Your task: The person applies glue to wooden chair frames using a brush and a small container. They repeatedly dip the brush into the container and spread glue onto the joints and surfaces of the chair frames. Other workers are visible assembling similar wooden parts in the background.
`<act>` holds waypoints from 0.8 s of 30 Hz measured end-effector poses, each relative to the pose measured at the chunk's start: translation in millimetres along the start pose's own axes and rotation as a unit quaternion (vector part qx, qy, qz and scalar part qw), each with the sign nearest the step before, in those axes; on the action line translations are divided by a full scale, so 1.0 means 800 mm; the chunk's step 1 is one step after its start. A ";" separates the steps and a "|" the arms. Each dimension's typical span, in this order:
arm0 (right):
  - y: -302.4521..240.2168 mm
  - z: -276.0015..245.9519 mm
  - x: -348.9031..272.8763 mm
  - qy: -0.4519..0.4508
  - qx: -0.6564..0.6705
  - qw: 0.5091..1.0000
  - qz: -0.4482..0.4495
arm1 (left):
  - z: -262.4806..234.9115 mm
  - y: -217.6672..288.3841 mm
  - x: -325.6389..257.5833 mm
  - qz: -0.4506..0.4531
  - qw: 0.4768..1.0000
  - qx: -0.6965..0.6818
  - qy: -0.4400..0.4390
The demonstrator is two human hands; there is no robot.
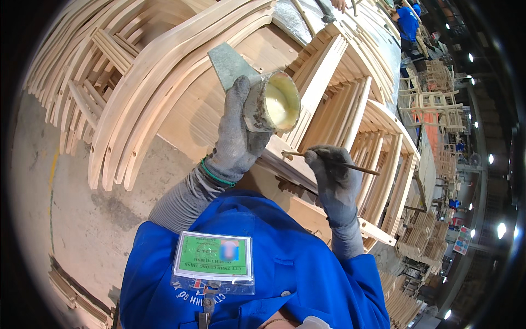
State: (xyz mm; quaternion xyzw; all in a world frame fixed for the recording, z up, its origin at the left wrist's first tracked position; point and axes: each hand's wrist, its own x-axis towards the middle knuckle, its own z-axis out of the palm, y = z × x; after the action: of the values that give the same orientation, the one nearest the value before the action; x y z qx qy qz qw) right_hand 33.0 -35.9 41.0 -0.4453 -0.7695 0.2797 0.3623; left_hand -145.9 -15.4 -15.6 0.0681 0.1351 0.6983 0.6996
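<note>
- Stacked pale wooden chair frames (pixel 339 104) fill our workshop.
- Our gloved left hand (pixel 236 129) wraps a grimy round cup of cream glue (pixel 272 102), mouth tilted right.
- Our gloved right hand (pixel 331 175) pinches a thin wooden stick (pixel 329 162), lying left-right, tip toward the cup.

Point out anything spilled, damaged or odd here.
Nothing is spilled. The cup in the left hand is tipped sideways and crusted with dried pale glue outside, yet its contents stay in. The right hand holds a thin stick.

A furniture workshop: stacks of unfinished wooden chair frames (pixel 350 104) crowd a concrete floor (pixel 71 219) under bright ceiling lamps (pixel 501 229).
</note>
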 end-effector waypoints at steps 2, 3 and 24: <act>-0.002 -0.010 -0.003 -0.003 -0.041 0.999 0.017 | -0.005 0.002 0.002 0.000 1.000 0.009 -0.001; -0.005 -0.012 -0.003 -0.005 -0.062 0.998 0.026 | -0.006 0.003 0.003 0.000 1.000 0.013 -0.002; -0.028 0.002 -0.005 0.092 0.061 0.980 0.168 | 0.002 0.007 0.002 -0.041 0.999 0.007 0.002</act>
State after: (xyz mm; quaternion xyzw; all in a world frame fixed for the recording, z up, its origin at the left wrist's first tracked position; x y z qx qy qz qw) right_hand 22.7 -49.8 55.8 -0.5690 -0.6288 0.3404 0.4061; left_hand -150.7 -14.0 -12.7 0.0660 0.1445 0.6683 0.7267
